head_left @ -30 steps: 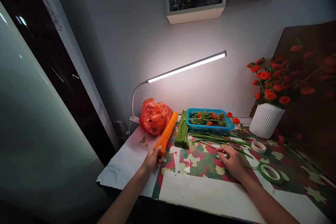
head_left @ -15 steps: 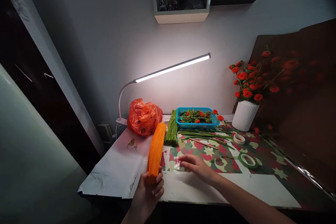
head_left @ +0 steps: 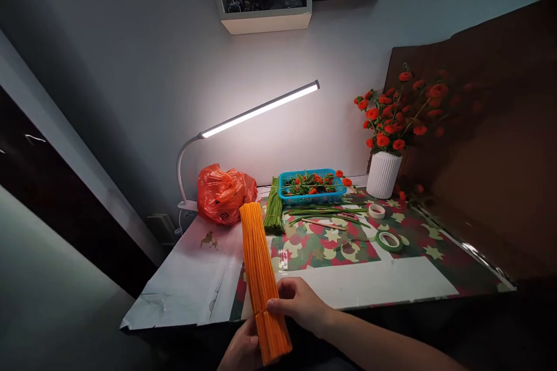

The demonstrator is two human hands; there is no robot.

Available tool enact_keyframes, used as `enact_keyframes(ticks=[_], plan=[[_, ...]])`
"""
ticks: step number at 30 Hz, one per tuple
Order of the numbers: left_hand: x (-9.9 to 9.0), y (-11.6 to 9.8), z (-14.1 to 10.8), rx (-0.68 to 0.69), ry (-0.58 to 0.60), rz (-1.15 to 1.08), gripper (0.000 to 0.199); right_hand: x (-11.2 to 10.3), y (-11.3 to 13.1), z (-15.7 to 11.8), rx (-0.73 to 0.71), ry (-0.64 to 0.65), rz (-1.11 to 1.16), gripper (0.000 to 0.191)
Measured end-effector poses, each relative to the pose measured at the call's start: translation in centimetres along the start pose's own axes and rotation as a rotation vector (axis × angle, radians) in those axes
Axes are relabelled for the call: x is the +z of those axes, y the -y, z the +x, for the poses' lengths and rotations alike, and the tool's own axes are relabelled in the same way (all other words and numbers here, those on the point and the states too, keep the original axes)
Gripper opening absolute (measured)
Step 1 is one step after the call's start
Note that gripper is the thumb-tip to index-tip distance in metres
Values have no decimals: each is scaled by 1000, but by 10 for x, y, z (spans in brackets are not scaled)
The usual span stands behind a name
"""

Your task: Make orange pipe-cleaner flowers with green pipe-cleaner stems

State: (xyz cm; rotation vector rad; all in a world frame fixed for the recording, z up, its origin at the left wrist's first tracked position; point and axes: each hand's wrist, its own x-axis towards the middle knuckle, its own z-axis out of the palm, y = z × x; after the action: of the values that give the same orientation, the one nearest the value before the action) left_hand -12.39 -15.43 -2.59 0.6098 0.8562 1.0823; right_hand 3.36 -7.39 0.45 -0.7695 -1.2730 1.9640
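Observation:
A thick bundle of orange pipe cleaners (head_left: 259, 261) is tilted over the table's front edge, its far end toward the back. My left hand (head_left: 242, 345) supports it from below near the close end, fingers partly hidden behind it. On the bundle's right side, my right hand (head_left: 300, 304) grips with thumb on top and fingers curled at the edge. A band or tie crosses the bundle just by the right thumb. Beyond it lies a bundle of green pipe cleaners (head_left: 273, 211), beside loose green stems (head_left: 324, 213).
A red plastic bag (head_left: 224, 194) sits at the back left by the clamp lamp (head_left: 261, 110). A blue basket (head_left: 313, 200) holds red flowers and greenery. White tape (head_left: 376, 211), green tape (head_left: 389, 240) and a white vase (head_left: 383, 177) of red flowers stand to the right.
My right hand has moved from above the table onto the orange bundle. The bundle has come closer, showing its near end and the tie. The view has shifted to the right.

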Motion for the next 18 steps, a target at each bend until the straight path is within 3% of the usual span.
enact_keyframes(ticks=[4, 8, 11, 14, 18], plan=[[12, -9, 9, 106, -184, 42, 59, 0, -2, -4, -134, -99, -199, 37], [27, -15, 26, 198, -252, 50, 47, 1, -2, -7, -263, -212, -400, 28], [33, -17, 33, 239, -305, 14, 39, -2, 1, -14, -347, -224, -490, 30], [33, -17, 34, 255, -292, -22, 31, -8, 7, -19, -376, -188, -465, 47], [31, -13, 36, 199, -174, 0, 30, -13, 18, -15, -298, -172, -277, 41]])
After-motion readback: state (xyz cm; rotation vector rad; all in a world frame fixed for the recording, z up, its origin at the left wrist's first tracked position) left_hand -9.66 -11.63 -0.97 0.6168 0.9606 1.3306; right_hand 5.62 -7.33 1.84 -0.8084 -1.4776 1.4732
